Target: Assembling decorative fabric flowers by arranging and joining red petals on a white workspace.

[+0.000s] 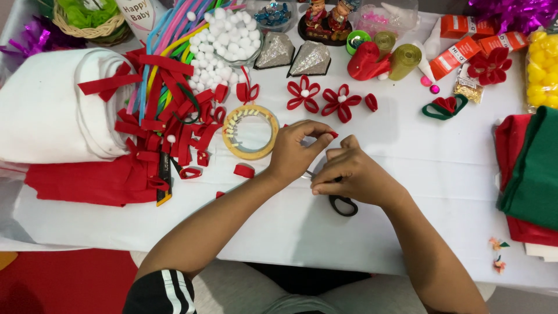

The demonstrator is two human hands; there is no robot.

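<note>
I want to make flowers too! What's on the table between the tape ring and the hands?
In the head view, only bare white tablecloth lies between the tape ring and the left hand; a small red felt loop sits just below the ring.

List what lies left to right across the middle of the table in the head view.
Folded white felt → pile of red ribbon strips → yellowish tape ring → left hand → right hand → stacked red and green felt.

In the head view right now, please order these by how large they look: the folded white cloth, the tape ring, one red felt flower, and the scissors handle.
1. Folded white cloth, by far the largest.
2. Tape ring.
3. Red felt flower.
4. Scissors handle; partly hidden under the right hand, so it may not be smaller than the flower.
</note>
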